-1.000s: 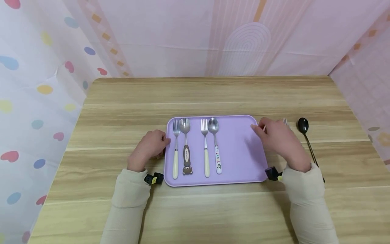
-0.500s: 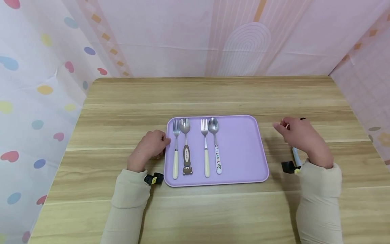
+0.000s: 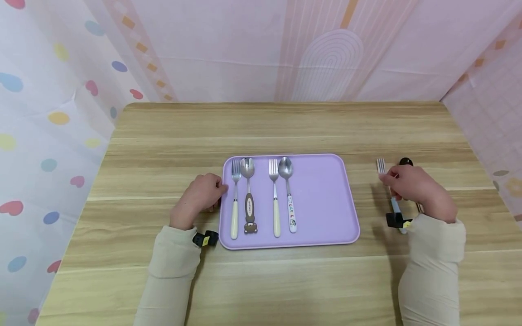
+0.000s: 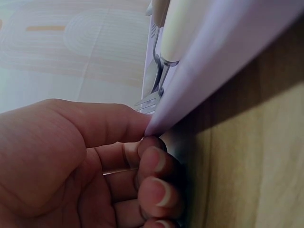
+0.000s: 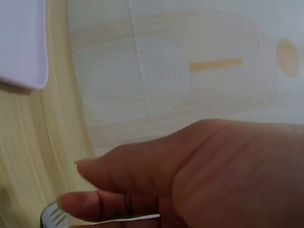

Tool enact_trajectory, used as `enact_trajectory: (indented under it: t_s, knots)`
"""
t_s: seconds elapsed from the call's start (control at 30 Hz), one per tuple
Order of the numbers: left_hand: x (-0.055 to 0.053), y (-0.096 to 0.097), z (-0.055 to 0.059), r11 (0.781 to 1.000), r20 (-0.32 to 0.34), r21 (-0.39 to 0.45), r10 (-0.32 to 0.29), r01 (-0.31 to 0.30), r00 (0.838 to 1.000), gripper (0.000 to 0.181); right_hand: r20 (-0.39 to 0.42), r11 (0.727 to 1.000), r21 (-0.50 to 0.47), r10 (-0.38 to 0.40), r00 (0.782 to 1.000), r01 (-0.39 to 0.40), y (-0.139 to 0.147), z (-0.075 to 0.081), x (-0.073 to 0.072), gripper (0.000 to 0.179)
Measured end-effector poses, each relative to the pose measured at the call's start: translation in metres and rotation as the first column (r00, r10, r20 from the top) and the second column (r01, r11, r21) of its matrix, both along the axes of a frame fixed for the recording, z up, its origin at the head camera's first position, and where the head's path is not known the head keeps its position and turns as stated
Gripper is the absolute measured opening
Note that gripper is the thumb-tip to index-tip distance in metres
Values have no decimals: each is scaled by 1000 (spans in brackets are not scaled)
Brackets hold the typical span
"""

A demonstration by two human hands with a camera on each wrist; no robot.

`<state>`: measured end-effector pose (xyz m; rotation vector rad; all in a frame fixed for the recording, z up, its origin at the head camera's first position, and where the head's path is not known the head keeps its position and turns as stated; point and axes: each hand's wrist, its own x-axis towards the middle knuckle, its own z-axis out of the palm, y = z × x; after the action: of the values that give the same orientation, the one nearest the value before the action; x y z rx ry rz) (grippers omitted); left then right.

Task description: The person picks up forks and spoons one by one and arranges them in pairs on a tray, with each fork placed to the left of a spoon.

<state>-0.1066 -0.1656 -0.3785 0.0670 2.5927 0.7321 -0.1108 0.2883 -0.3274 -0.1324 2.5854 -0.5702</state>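
My left hand (image 3: 204,194) pinches the left rim of a lilac tray (image 3: 322,199), thumb on top and curled fingers beneath, as the left wrist view shows. On the tray lie a cream-handled fork (image 3: 234,213), a bear-handled spoon (image 3: 250,208), a second cream-handled fork (image 3: 276,213) and a spoon with a patterned white handle (image 3: 291,213). My right hand (image 3: 413,183) is over a blue-handled fork (image 3: 395,206) right of the tray. In the right wrist view its thumb and forefinger are slightly apart, with the fork's tines (image 5: 56,216) just past the fingertips.
A black spoon (image 3: 405,161) lies beside the blue-handled fork, mostly hidden by my right hand. All rests on a wooden table (image 3: 285,285). A patterned cloth (image 3: 228,50) hangs behind the table's far edge.
My right hand has left the tray's right edge and moved right, then down over the blue-handled fork. The left hand stays at the tray's left rim.
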Motion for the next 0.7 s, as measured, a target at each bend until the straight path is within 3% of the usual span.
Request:
enact_trajectory:
  t_s: [0.2,0.47,0.7]
  knots:
    - [0,0,1,1000,6,2,0,0,1000,27,39,999,42,-13,999,12,7,-4,-2,31]
    - [0,-1,1,1000,6,1,-3,3,1000,27,169,999,-6,-39,985,40,18,-10,-4,32]
    - [0,0,1,1000,6,8,3,-3,1000,27,209,999,14,-33,977,31,26,-15,-6,38]
